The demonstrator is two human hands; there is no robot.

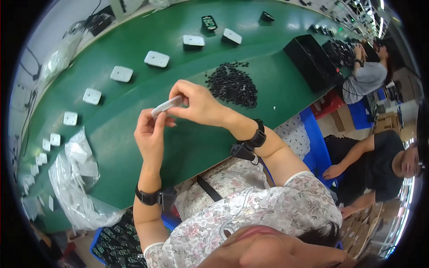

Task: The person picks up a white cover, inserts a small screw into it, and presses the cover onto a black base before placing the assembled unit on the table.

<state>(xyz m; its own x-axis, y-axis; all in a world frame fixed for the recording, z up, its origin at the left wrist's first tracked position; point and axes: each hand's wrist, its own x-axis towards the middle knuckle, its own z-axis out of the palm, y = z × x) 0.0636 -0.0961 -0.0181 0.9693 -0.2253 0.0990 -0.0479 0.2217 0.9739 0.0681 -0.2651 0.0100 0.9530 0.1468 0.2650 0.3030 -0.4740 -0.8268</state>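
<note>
Over the green table, I hold a flat white plastic cover [166, 106] between both hands. My left hand [151, 127] pinches its lower left end. The other end is in the fingers of my right hand [196, 102]. The cover is tilted, so mostly its thin edge shows. Beyond my right hand lies a heap of small black parts [232, 85]. White rounded cases [157, 59] with small holes stand in a curved row farther back. A clear plastic bag [73, 183] with white pieces in it lies to the left of my left hand.
A black bin [311, 62] stands at the table's right. Behind the row sits a case with a bare circuit board [208, 23]. Blue crates [314, 138] are beside my seat. One person [375, 156] is close on my right; another [367, 73] works farther along the green table [268, 42].
</note>
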